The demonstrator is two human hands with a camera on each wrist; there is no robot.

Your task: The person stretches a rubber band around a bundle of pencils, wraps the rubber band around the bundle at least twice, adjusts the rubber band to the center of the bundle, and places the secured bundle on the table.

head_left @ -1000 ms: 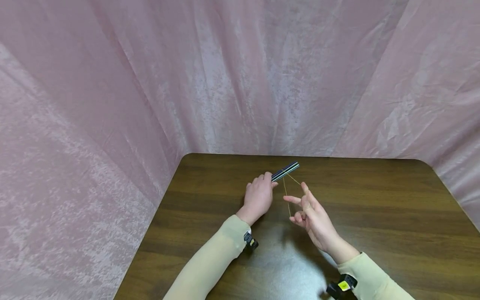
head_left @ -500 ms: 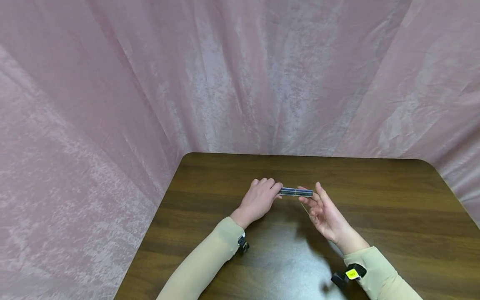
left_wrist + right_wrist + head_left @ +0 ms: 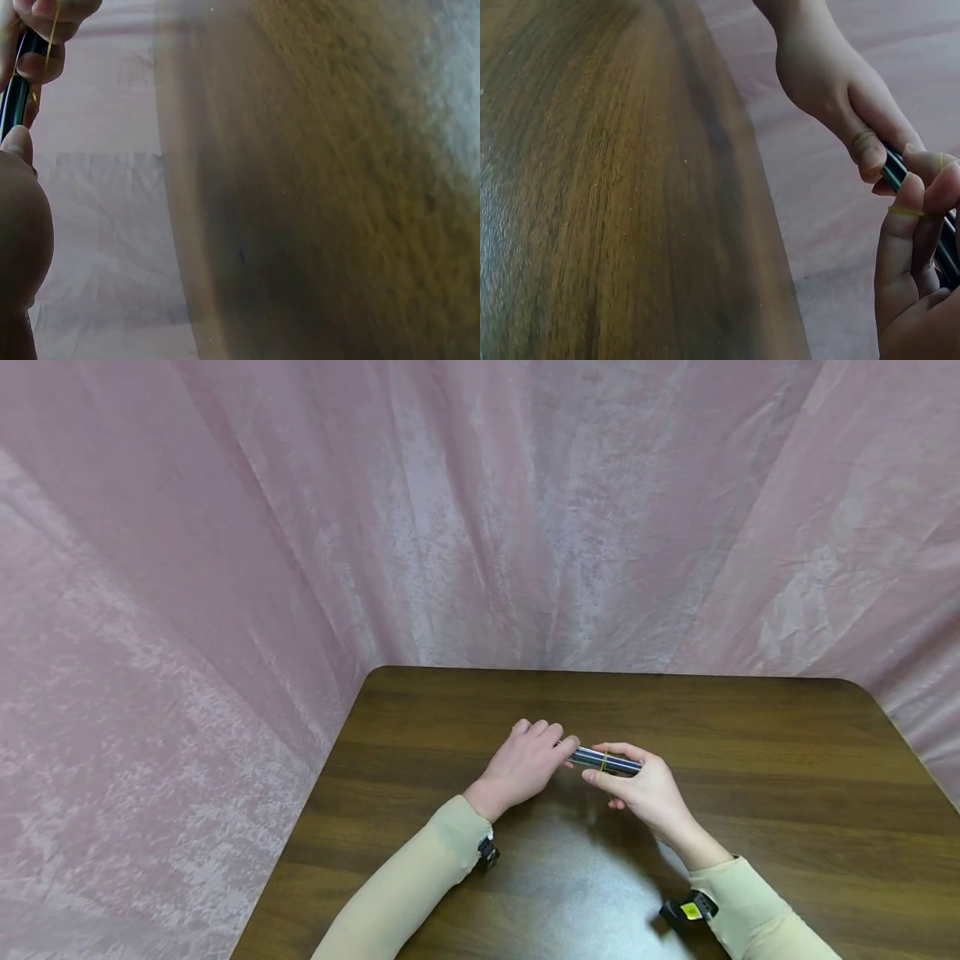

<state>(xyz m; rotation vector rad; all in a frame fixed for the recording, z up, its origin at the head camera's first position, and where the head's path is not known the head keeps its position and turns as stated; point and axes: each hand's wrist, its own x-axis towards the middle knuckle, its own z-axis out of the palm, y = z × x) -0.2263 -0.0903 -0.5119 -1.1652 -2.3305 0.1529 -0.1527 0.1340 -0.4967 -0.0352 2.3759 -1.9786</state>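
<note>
A bundle of slim, dark, shiny pencil-like sticks (image 3: 581, 754) is held above the table between both hands; whether they are pens or pencils I cannot tell. My left hand (image 3: 521, 770) grips its left end, with the thumb along it in the left wrist view. At the other end, my right hand (image 3: 654, 789) holds the bundle between thumb and fingers. A thin yellow rubber band (image 3: 604, 762) crosses the bundle there. In the right wrist view the rubber band (image 3: 906, 211) also runs over the right fingers. The hands hide much of the sticks.
Below the hands lies a brown wood-grain table (image 3: 750, 760) with rounded far corners. Pink velvety curtains (image 3: 487, 527) hang behind and at the sides. Each sleeve carries a small black wrist camera (image 3: 690, 910).
The bundle has swung from pointing up and away to lying across, its right end now lower. My right fingers, earlier spread in the stretched rubber band, have closed round that end.
</note>
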